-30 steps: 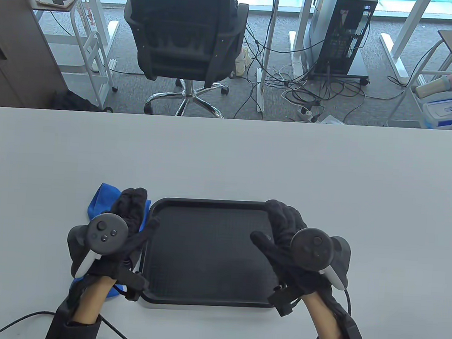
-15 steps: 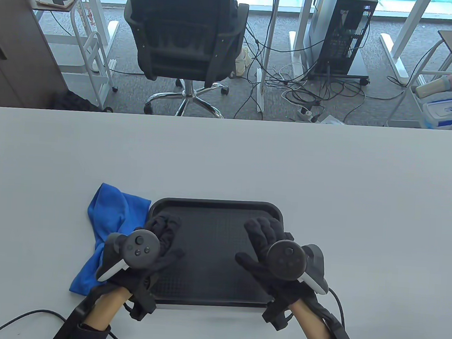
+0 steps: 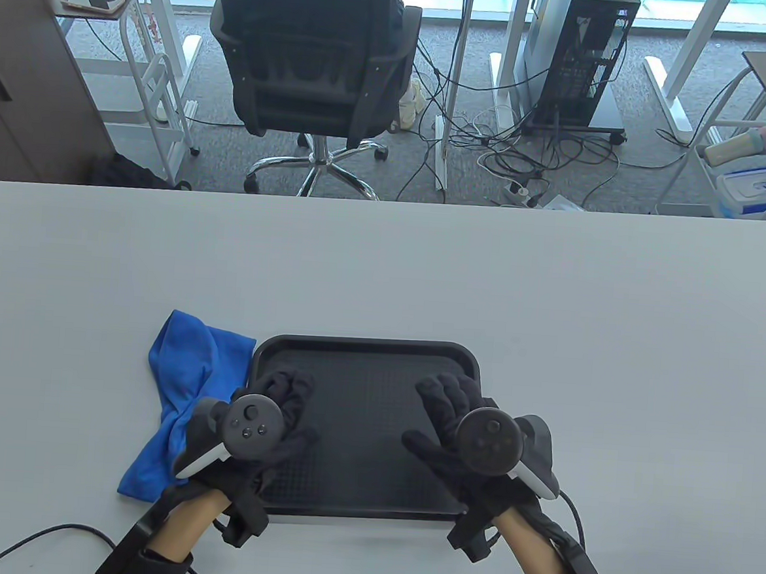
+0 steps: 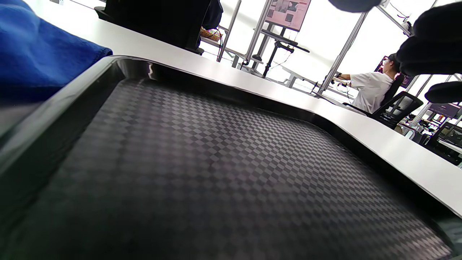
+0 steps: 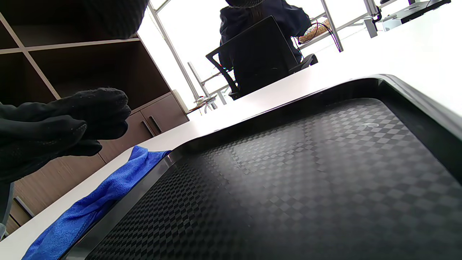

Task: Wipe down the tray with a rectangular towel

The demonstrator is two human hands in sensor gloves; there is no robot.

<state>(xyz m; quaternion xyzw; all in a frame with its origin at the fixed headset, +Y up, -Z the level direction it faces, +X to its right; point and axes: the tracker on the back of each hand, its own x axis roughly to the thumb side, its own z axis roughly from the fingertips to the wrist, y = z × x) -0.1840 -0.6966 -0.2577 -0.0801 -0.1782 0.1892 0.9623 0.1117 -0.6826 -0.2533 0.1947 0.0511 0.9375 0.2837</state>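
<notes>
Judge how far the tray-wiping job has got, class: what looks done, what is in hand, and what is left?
Done: nothing that shows; the blue towel lies on the table beside the tray, against its left rim. In hand: neither the left hand nor the right hand holds anything; both hover over the tray, fingers spread. Left: take the towel and wipe the tray's surface.

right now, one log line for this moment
towel: on table, left of tray | left hand: over tray, empty | right hand: over tray, empty
</notes>
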